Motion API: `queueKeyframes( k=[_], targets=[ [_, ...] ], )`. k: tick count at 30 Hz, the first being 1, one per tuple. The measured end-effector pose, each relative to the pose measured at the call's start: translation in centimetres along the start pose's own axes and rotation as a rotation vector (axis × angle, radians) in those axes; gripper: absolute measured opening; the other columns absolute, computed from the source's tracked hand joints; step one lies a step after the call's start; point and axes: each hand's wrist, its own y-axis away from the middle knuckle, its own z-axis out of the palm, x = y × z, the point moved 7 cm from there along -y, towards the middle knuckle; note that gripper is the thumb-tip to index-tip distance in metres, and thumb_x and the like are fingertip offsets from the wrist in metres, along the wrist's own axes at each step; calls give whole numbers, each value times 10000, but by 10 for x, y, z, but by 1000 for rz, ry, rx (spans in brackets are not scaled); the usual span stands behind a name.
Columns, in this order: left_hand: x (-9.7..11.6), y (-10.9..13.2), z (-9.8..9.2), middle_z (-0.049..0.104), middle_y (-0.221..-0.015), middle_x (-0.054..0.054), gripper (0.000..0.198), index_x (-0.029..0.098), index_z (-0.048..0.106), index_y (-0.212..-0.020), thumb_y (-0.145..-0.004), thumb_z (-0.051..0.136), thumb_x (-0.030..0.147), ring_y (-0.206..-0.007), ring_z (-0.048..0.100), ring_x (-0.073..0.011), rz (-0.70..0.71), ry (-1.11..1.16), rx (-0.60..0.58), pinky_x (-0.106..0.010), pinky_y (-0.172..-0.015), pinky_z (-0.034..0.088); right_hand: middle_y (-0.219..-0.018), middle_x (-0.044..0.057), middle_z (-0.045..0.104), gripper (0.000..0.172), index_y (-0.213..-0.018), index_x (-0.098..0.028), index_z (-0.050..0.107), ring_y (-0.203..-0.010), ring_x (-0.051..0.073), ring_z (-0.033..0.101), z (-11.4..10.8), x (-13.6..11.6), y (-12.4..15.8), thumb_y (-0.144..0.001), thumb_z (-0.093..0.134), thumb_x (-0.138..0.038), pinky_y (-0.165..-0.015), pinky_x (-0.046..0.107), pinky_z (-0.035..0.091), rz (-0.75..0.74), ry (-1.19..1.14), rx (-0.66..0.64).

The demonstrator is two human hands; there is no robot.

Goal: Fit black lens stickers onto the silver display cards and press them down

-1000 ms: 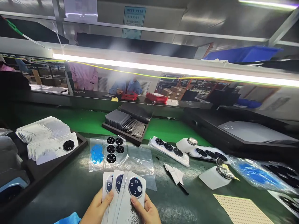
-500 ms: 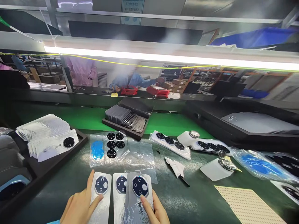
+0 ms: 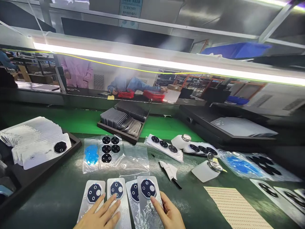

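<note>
Several silver phone back covers with dark octagonal camera rings lie side by side on the dark green mat in front of me. My left hand rests flat with fingers spread over the two left covers, fingertips near the second cover. My right hand lies on the rightmost cover, fingers stretched out, pressing it beside a partly overlapped cover.
A black tray with stacked covers is at the left. Bags of black rings and blue films, white dispenser bottles, a folded wipe, a perforated sheet and a tray of dark plates lie beyond. People work across the belt.
The fanned covers I held in both hands a second ago now lie spread out in a row on the mat, and both hands have opened flat on them.
</note>
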Motion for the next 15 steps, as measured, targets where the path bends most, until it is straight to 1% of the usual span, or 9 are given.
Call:
queueKeyframes(
  k=[2,3,4,6,8,10,11,13,15],
  targets=[
    [-13,-20,-8,370,-1508,-104,763,167,397,-1425,-806,669,521,-1420,292,-308,-51,171,-99,-482,-1168,237,-1039,83,697,421,-955,-200,708,-939,264,636,-3,-7,2,-796,612,-578,-763,276,511,-60,73,26],
    [-22,-33,-14,360,-1513,-112,760,167,413,-1415,-797,680,521,-1433,257,-307,-100,212,-134,-497,-1178,203,-1025,79,690,405,-912,-201,712,-932,256,632,-4,-9,2,-796,613,-576,-755,269,505,-77,78,19],
    [-32,-47,-20,381,-1503,-114,716,169,437,-1399,-808,679,494,-1436,248,-306,-136,234,-164,-504,-1179,197,-980,72,691,402,-870,-198,711,-907,249,633,-5,-9,1,-792,614,-580,-740,268,502,-73,56,0],
    [-50,-79,-31,453,-1458,-122,617,160,496,-1351,-830,675,438,-1424,281,-306,-167,243,-184,-494,-1169,226,-844,49,690,422,-825,-188,699,-819,234,638,-11,-2,-3,-783,612,-599,-692,278,500,1,-42,-38],
    [-69,-110,-35,470,-1445,-118,503,176,526,-1318,-882,624,407,-1395,347,-287,-217,218,-137,-463,-1158,258,-789,39,691,434,-833,-179,689,-792,235,644,-22,6,-8,-774,619,-603,-674,290,501,68,-127,-51],
    [-83,-136,-29,486,-1427,-104,442,206,537,-1298,-911,586,415,-1348,408,-283,-241,205,-105,-471,-1128,306,-823,50,704,433,-909,-174,687,-827,246,654,-37,8,-14,-780,621,-582,-720,315,509,56,-122,-68],
    [-90,-145,-23,496,-1407,-105,418,207,538,-1287,-921,577,404,-1304,454,-280,-257,193,-87,-482,-1095,349,-825,52,706,441,-970,-175,681,-829,250,659,-46,7,-17,-778,624,-568,-745,333,514,32,-67,-77],
    [-101,-157,-10,536,-1317,-105,374,178,538,-1255,-934,573,365,-1162,554,-260,-293,165,-60,-489,-976,461,-859,52,709,476,-1103,-195,650,-832,258,666,-65,1,-24,-767,631,-531,-758,363,526,-25,149,-49],
    [-113,-163,2,566,-1238,-95,340,164,545,-1224,-936,575,341,-1056,598,-230,-329,129,-47,-445,-887,519,-1033,74,693,465,-1175,-227,620,-944,278,655,-82,-14,-33,-779,618,-471,-778,385,535,-113,437,25]
  ],
)
